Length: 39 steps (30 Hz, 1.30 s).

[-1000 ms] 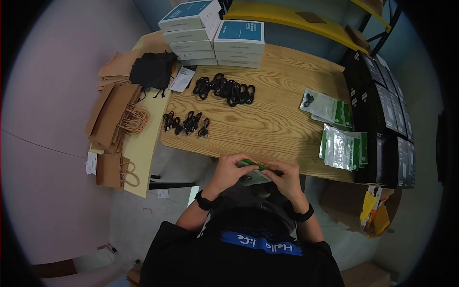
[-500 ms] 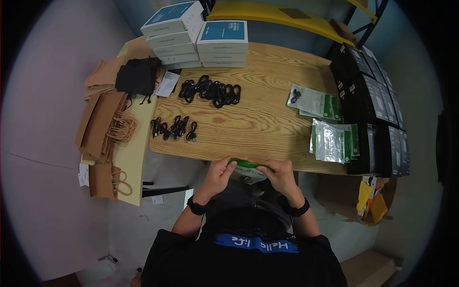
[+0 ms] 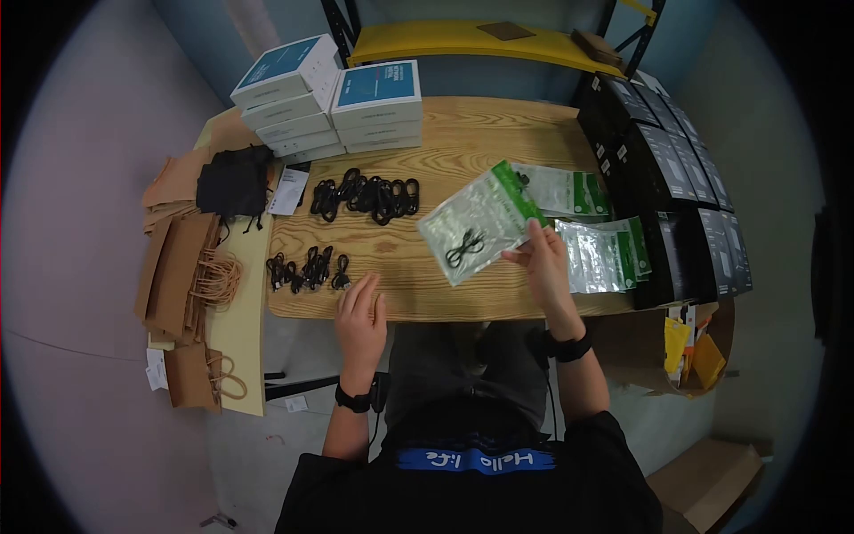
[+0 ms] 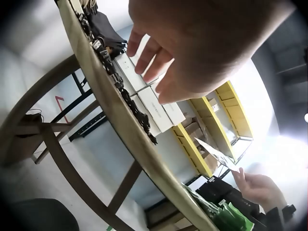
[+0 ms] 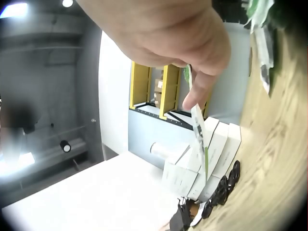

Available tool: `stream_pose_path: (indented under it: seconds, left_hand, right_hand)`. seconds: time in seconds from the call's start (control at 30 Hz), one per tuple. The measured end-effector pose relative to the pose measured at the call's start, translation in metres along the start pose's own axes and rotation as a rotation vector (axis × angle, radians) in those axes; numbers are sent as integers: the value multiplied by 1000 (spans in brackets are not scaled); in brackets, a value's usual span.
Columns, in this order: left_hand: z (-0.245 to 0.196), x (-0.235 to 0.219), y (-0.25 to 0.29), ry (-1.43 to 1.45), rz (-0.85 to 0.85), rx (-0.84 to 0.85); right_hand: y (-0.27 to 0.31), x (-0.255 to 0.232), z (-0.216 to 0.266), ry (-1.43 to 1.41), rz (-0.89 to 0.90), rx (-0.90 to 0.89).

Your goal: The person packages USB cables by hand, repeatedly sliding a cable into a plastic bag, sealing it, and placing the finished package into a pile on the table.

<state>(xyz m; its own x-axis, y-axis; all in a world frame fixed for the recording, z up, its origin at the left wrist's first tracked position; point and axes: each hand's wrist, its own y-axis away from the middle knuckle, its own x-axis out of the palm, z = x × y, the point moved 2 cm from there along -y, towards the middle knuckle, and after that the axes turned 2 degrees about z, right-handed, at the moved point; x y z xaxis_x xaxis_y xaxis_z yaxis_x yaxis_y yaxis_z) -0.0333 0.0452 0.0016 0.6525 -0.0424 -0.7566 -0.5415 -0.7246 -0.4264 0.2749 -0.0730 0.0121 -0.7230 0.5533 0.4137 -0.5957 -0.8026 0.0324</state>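
My right hand (image 3: 547, 267) pinches the green edge of a clear plastic bag (image 3: 471, 214) between thumb and fingers. Inside it shows a small black cable (image 3: 464, 248). In the head view the bag overlaps the middle right of the table, and in the right wrist view the bag (image 5: 198, 127) is seen nearly edge-on. My left hand (image 3: 361, 329) is at the table's front edge with fingers extended and nothing in its grasp. Just beyond its fingertips lies a small coiled cable (image 3: 341, 272), the rightmost of a row of short black cables (image 3: 313, 267).
Thicker coiled black cables (image 3: 382, 200) lie farther back. Green-topped bags (image 3: 594, 258) and another bag (image 3: 574, 191) lie at right, beside stacked black boxes (image 3: 663, 165). White boxes (image 3: 378, 111) stand at the back left. Paper bags (image 3: 178, 276) and a black pouch (image 3: 233, 182) cover the side table.
Both hands held the bag's green edge near the table's front. My left hand has let go and moved left; my right hand has carried the bag forward over the table. The head view has shifted.
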Motion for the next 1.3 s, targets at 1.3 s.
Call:
stream_pose_path:
  seconds: [1.3]
  left_hand:
    - [-25, 42, 2, 303, 290, -182]
  right_hand:
    - [109, -69, 25, 1621, -495, -799]
